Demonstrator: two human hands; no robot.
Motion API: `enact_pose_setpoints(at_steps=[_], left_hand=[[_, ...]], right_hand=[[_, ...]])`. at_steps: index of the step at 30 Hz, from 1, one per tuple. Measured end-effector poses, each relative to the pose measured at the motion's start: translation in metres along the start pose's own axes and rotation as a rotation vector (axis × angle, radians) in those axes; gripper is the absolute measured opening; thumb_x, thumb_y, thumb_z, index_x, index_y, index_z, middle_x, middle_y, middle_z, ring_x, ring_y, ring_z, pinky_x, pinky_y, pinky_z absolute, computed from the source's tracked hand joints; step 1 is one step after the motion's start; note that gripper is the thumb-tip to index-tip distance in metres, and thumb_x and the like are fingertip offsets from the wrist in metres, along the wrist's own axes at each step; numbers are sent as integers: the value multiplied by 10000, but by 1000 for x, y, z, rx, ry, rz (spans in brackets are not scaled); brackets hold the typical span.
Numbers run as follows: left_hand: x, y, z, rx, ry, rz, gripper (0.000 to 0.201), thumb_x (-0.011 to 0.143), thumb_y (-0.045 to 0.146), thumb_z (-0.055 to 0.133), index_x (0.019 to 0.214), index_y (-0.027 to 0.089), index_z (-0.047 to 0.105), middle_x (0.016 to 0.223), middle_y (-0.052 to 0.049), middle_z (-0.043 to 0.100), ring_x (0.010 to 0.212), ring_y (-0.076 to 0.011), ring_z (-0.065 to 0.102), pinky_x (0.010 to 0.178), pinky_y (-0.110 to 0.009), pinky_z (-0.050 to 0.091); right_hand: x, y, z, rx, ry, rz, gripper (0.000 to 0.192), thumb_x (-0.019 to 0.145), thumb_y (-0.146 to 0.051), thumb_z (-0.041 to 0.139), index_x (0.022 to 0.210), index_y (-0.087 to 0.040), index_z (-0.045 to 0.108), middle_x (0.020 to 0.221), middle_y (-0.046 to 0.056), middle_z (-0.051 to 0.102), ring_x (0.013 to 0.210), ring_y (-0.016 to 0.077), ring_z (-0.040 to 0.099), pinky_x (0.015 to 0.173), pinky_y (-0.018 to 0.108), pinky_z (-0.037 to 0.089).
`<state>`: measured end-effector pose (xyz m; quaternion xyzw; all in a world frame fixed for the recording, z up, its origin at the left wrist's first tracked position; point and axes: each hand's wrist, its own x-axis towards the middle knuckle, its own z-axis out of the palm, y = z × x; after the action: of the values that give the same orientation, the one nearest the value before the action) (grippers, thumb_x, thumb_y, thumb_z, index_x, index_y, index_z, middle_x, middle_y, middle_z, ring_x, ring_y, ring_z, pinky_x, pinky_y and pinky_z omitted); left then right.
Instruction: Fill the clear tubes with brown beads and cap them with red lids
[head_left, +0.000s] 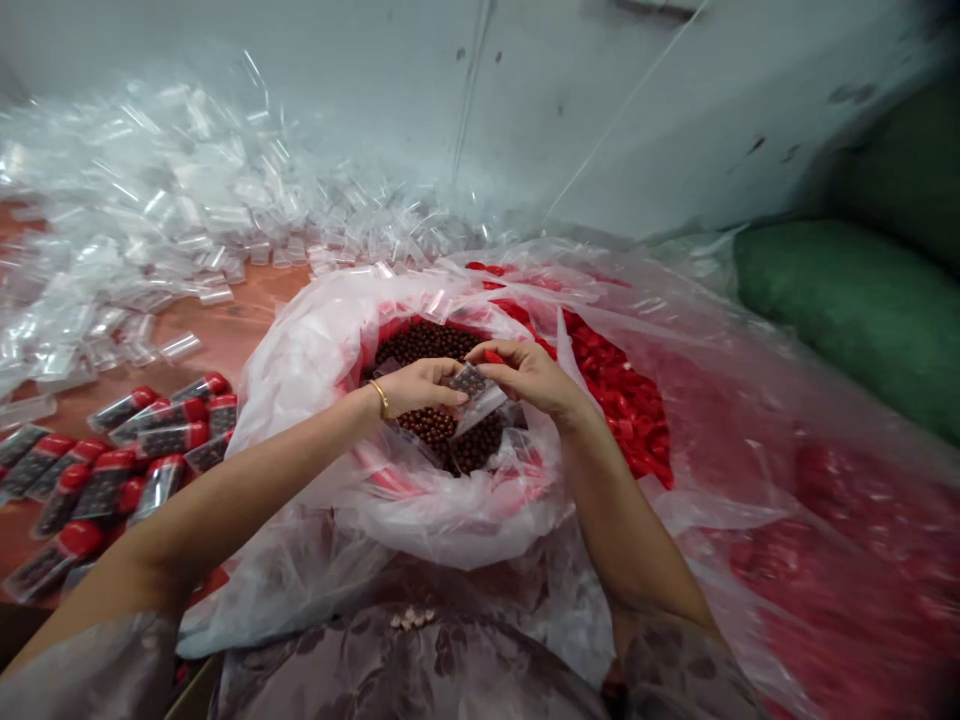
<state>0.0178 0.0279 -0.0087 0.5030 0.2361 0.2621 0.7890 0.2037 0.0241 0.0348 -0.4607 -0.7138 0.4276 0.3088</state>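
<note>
The left hand [420,387] had its grip pinched on a clear container [471,382] above the brown beads [431,342]; the right hand [534,378] pinched a red cap [493,357] beside it. Probably light, slick and easily dented, the container suited a gentle side hold. Its long axis seemed slanted from near left to far right, the mouth's direction unclear.

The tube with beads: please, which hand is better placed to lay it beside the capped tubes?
Probably the left hand: it grips the tube, and the capped tubes lie on its side. The right hand, pinching a red cap, is farther from them.
</note>
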Motion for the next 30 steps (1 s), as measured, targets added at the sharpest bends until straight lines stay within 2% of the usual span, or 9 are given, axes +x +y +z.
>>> enact_pose_setpoints(at_steps=[5,12,17,22,27,30], left_hand=[[-1,3,0,-44,-38,-36,450,555,302,845,856,113,568,750,-24,650,665,-102,615,653,-246,524],[0,1,-2,-95,9,10,438,543,258,852,848,114,572,777,-4,620,745,-116,626,667,-253,531],[-1,3,-2,-72,-47,-7,440,551,289,850,850,111,580,787,-21,642,733,-115,627,661,-247,533],[-2,3,0,-70,-53,-2,470,543,330,856,856,108,585,772,-25,651,709,-105,620,659,-239,530],[-2,5,0,-89,-34,15,496,529,342,863,864,111,580,789,-21,641,724,-103,616,667,-240,531],[-2,6,-1,-89,12,49,501,535,346,858,874,113,572,787,-18,636,732,-104,615,671,-240,527]], right_hand=[[3,3,-2,-54,48,-128,118,657,-234,631,744,-176,686,721,-3,649,681,129,581,657,258,455],[4,11,4,-60,173,-181,102,680,-246,592,722,-175,652,649,-18,594,619,112,525,608,256,419],[3,8,-3,-31,0,-166,94,659,-209,585,732,-171,630,661,-16,566,612,106,494,567,242,385],[6,12,-12,112,-160,-101,157,594,-208,580,744,-165,596,609,-46,488,483,68,370,452,219,271],[7,15,-11,135,-183,-153,145,555,-228,644,650,-162,557,586,-42,464,540,80,388,491,223,284],[6,16,-4,204,-125,-78,154,571,-230,655,657,-177,538,527,-68,431,450,60,348,433,215,251]])
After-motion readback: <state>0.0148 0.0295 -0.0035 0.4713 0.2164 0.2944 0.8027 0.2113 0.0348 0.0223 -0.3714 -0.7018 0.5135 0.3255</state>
